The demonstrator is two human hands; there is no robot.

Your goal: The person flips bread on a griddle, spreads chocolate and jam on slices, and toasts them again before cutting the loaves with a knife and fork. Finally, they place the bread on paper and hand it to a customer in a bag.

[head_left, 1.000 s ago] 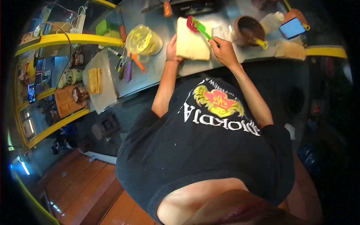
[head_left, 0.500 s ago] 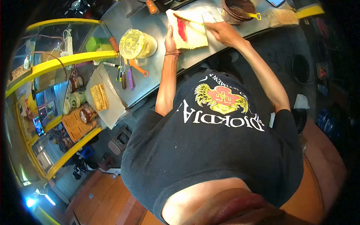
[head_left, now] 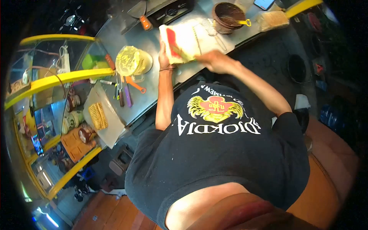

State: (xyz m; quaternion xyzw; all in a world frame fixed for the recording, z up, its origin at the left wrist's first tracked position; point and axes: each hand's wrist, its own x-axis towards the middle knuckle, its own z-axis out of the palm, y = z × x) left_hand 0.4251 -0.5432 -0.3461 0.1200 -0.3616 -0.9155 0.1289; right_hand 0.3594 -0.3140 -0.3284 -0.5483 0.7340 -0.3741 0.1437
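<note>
A thick white slice of bread [head_left: 186, 36] lies tilted over the metal counter, with a band of red jam [head_left: 171, 38] near its left edge. My left hand [head_left: 164, 58] grips the slice by that left side, fingers partly hidden beneath it. Closed around the handle of a spreading knife [head_left: 178, 51] is my right hand [head_left: 215, 61], at the slice's near right corner. The knife's blade rests on the bread beside the jam; glare and blur hide its exact outline. A wire rack or grid [head_left: 209, 27] shows just beyond the bread.
On the counter [head_left: 147, 86] stands a tub of yellow spread [head_left: 132, 61], with several knives beside it, one purple-handled [head_left: 127, 96]. A brown bowl [head_left: 228, 17] with a yellow-handled tool, packed bread [head_left: 273, 20], a phone [head_left: 264, 4] and an orange-handled scraper [head_left: 145, 23] line the back. Corn-like yellow food [head_left: 98, 116] lies on paper at left.
My right hand has drawn the knife toward me, from the far end of the slice to its near end. The red band looks wider. The whole view has shifted slightly.
</note>
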